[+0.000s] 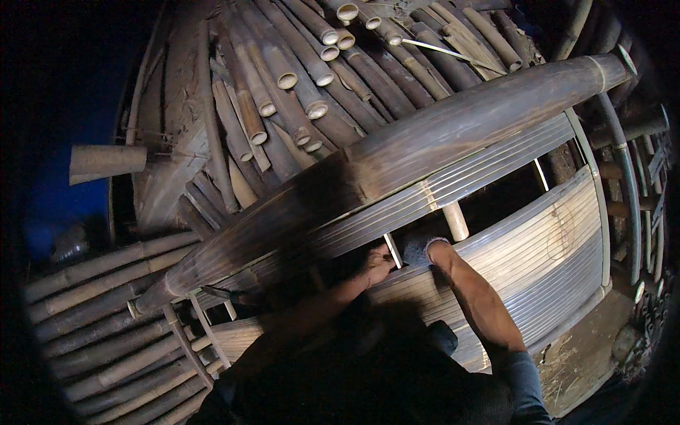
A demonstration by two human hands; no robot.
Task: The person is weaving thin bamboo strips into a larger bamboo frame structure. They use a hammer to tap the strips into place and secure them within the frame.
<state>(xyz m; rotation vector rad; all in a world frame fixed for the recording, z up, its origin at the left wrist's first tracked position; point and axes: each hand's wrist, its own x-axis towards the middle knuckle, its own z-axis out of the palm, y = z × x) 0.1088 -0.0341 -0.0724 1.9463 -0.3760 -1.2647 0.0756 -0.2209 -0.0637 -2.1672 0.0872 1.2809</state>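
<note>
I bend over a bamboo bench whose slatted seat (524,262) lies below my arms. A narrow pale bamboo strip (392,251) stands upright in the dark gap between the seat and the slatted back panel (482,163). My bare left hand (379,266) is closed at the left side of this strip, its fingers bent against it. Just right of the strip, my right hand (419,253) wears a grey glove and reaches into the gap. Shadow hides its fingers. A short round bamboo post (455,221) stands to the right of the glove.
A thick dark bamboo pole (425,134) runs along the top of the bench back. Behind it lies a large pile of cut bamboo poles (319,78). More long poles (120,283) lie at the left. Curved bamboo pieces (623,177) stand at the right.
</note>
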